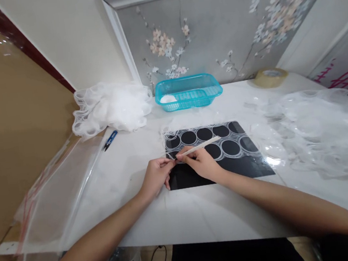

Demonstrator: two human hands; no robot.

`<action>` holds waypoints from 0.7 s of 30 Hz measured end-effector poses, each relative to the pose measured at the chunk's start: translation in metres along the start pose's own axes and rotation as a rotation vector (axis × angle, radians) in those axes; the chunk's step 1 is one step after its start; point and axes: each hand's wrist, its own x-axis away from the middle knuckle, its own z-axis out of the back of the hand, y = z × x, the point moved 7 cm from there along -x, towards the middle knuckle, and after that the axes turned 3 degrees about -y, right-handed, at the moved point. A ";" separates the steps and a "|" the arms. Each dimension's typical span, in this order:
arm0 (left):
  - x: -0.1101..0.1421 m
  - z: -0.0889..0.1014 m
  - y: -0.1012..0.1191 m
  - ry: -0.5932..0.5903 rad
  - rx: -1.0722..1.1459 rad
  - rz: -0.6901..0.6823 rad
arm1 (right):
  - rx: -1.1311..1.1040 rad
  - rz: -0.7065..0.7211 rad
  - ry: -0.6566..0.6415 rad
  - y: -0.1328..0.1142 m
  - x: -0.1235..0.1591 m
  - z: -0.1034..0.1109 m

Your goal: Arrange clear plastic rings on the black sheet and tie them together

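Note:
A black rectangular mat (223,171) lies on the white table, with a translucent white lace-like strip of rings (204,134) across its upper part. My right hand (203,163) is closed on a slim white pen-like stick (202,144), slanted up to the right. Its lower tip is at my left fingertips, and its exact kind cannot be made out. My left hand (158,172) is closed in a pinch at the left edge of the ring strip. The fingertips of both hands nearly meet there, hiding the spot between them.
Behind the mat stands a blue plastic basket (189,103) with a white round thing inside. White ring material (114,108) is heaped at left, near blue thread snips (110,141) and clear plastic bags (64,190). More translucent ring sheets (316,130) and a tape roll (270,77) lie right.

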 end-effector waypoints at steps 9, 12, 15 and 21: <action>-0.002 0.000 0.000 0.020 -0.026 -0.032 | 0.311 0.130 0.038 -0.015 0.008 -0.004; -0.002 0.000 0.002 0.016 -0.043 -0.028 | 0.487 0.176 0.061 -0.016 0.008 -0.006; 0.000 0.000 0.003 0.002 -0.073 -0.018 | 0.551 0.175 0.124 -0.012 -0.005 0.018; 0.000 0.004 0.000 -0.041 -0.220 -0.038 | 0.570 0.017 0.600 0.001 -0.019 0.146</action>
